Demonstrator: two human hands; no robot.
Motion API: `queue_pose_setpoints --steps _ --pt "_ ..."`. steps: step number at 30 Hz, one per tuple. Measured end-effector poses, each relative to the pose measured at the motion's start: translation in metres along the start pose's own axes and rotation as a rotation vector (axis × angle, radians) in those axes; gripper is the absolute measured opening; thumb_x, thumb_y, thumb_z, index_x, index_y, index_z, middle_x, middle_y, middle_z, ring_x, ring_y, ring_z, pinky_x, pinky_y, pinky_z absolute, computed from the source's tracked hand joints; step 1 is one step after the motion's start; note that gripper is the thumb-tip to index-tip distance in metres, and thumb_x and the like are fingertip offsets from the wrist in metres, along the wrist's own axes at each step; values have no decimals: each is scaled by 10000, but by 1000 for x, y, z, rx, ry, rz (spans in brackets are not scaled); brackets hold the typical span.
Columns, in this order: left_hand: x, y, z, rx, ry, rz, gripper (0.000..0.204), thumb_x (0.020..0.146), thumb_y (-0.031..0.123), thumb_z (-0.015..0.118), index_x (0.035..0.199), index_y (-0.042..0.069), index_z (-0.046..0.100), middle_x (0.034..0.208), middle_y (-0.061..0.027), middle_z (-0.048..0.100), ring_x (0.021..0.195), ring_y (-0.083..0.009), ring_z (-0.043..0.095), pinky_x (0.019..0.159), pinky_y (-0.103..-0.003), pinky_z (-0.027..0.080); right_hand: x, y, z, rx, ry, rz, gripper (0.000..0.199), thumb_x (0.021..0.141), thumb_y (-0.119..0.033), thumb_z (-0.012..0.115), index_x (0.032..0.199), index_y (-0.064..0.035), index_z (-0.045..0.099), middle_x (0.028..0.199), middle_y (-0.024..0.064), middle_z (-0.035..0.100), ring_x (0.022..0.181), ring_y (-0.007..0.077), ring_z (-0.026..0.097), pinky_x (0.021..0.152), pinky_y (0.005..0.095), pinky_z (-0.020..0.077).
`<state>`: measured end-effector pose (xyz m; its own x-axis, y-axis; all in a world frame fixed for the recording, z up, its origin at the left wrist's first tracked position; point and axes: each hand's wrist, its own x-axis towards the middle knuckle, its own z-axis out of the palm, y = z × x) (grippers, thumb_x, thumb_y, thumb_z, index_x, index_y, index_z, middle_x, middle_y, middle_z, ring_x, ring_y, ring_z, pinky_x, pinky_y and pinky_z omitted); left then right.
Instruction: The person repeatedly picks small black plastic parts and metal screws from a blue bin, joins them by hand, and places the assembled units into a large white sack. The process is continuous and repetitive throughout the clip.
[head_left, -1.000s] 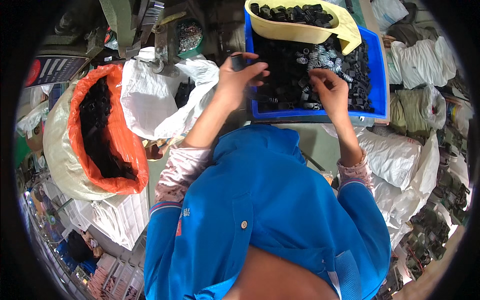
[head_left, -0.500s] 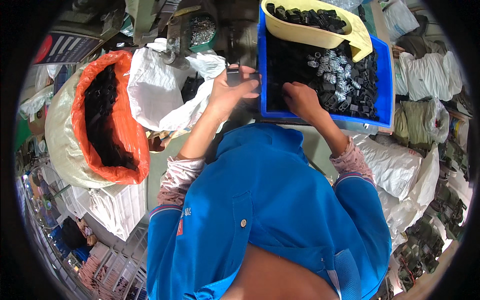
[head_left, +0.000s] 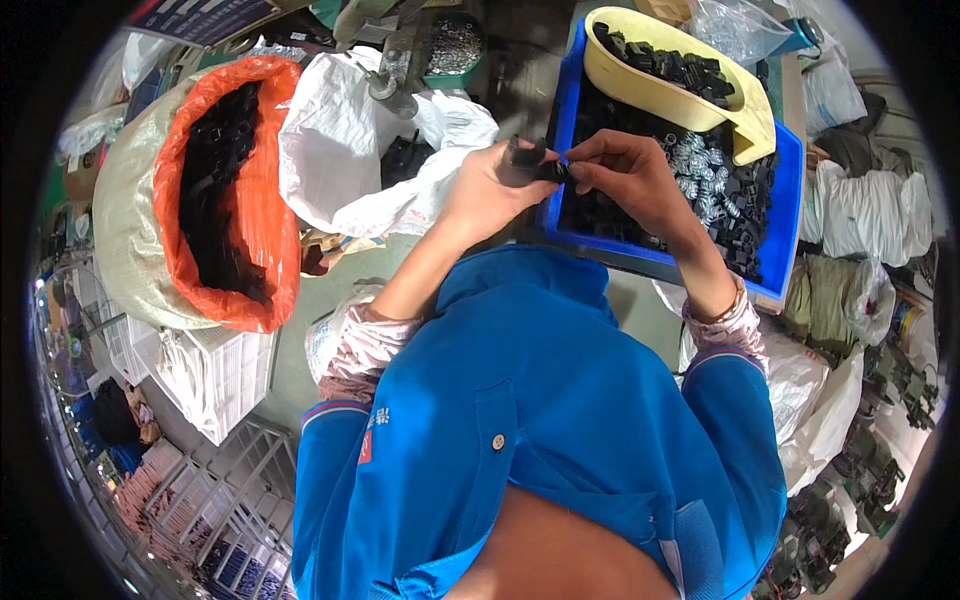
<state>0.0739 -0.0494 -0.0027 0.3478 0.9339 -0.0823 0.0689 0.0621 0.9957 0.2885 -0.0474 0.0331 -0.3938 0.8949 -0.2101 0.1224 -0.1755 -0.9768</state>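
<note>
My left hand [head_left: 488, 198] is closed round a black plastic part [head_left: 521, 163], whose exact kind I cannot make out. With thumb and fingers pinched, my right hand [head_left: 640, 182] holds a small black piece [head_left: 561, 172] against the right end of that part. Both hands meet at the left edge of a blue tray [head_left: 789, 222]. Inside the tray lie many small black plastic pieces [head_left: 752, 225] and a heap of metal coil springs [head_left: 697, 170]. A cream scoop-shaped container [head_left: 650, 98] with more black pieces rests across the tray's far side.
Left of my hands, a white sack [head_left: 325, 150] stands open with black parts inside. Beyond it is a large sack with an orange liner [head_left: 284, 230], also holding black parts. A green bowl of small metal pieces [head_left: 455, 52] sits at the back. White bags [head_left: 855, 215] line the right side.
My right hand has lifted from the black pieces in the tray and come left to my left hand, now with a small piece pinched. The whole view has shifted slightly.
</note>
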Motion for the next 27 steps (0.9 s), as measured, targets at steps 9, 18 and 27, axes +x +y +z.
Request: queue_pose_setpoints --steps 9,18,27 --pt "-9 -2 -2 -38 206 -22 383 773 55 798 1126 38 648 923 -2 682 798 -65 603 731 -239 515 34 -16 6 -385 -76 -173 225 824 -49 692 1046 -12 699 1001 157 688 873 227 683 743 312 533" --pt "-12 -6 1 -153 366 55 305 807 53 759 1081 6 634 1043 -58 675 903 -91 607 800 -264 517 10 29 40 650 23 208 331 952 -233 632 1139 39 603 989 141 679 858 226 669 765 329 578" --pt "-8 1 -29 280 185 209 157 828 55 740 963 -14 698 915 -50 715 858 -103 647 777 -256 518 15 58 31 895 103 282 231 938 -105 633 1121 37 630 1056 118 666 911 202 653 838 333 561"
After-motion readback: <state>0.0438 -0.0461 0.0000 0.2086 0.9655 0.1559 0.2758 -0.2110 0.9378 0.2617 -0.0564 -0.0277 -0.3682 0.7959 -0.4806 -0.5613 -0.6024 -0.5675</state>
